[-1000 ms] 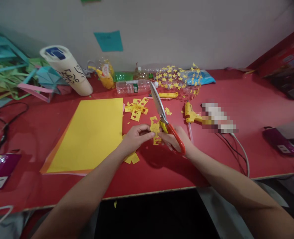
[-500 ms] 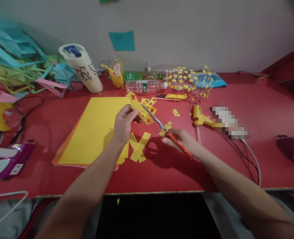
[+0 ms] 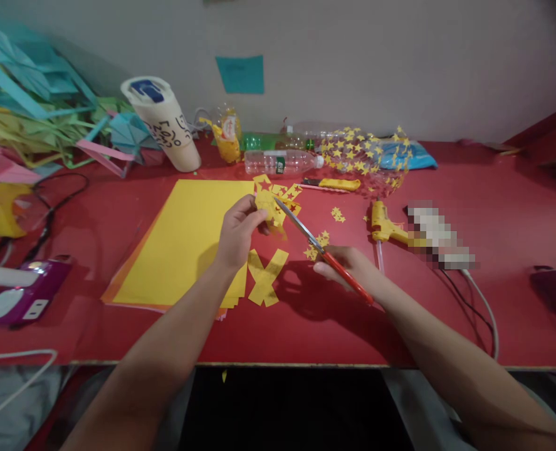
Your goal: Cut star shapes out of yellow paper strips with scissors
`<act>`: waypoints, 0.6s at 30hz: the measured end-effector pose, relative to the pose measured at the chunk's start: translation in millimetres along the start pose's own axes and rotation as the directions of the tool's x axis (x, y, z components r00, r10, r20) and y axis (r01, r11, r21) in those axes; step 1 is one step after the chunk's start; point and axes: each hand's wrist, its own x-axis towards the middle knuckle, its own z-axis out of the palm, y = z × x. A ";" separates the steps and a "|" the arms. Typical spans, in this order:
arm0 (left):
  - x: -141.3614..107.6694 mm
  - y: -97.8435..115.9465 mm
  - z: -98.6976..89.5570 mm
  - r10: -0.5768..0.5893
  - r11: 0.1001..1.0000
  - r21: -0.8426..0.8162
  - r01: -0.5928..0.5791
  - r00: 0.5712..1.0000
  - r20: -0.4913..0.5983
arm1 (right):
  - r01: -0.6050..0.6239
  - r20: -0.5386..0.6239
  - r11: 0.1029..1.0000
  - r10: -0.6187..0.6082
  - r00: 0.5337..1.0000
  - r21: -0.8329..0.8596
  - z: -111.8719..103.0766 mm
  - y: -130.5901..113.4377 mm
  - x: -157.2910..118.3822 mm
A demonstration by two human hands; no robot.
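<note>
Pinched in my left hand (image 3: 241, 230) is a yellow paper strip (image 3: 264, 199) with star-shaped holes. My right hand (image 3: 348, 268) grips red-handled scissors (image 3: 308, 237), whose blade tips lie at the strip's right edge. More cut-out strips (image 3: 291, 193) rest just behind the held one. Two plain yellow strips (image 3: 264, 279) lie crossed on the table below my left hand. Small yellow paper stars (image 3: 322, 241) are piled by the scissors, partly hidden behind them, and a smaller pile (image 3: 338, 215) sits farther back.
A yellow paper stack (image 3: 183, 244) lies on the red table (image 3: 278, 341) at left. Behind stand a tumbler (image 3: 169, 125) and bottles (image 3: 278, 163), near a utility knife (image 3: 338, 184) and a star-covered clear object (image 3: 353, 150). A yellow glue gun (image 3: 382, 222) lies right, its cable trailing.
The held strip has turned and tilted between my left fingers, its lower end now blurred. The scissors stay close to its right edge. The whole view has shifted slightly.
</note>
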 end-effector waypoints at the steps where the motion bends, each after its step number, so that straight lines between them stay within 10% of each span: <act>1: 0.1 0.5 -0.3 -0.011 1.000 0.005 0.011 1.000 0.011 | 0.007 0.005 1.000 -0.008 1.000 0.009 0.2 0.9 0.2; 18: 2.1 2.2 -1.4 -0.007 1.000 0.005 0.006 0.998 0.058 | -0.004 0.105 0.986 -0.014 0.994 0.166 0.1 -5.6 -2.6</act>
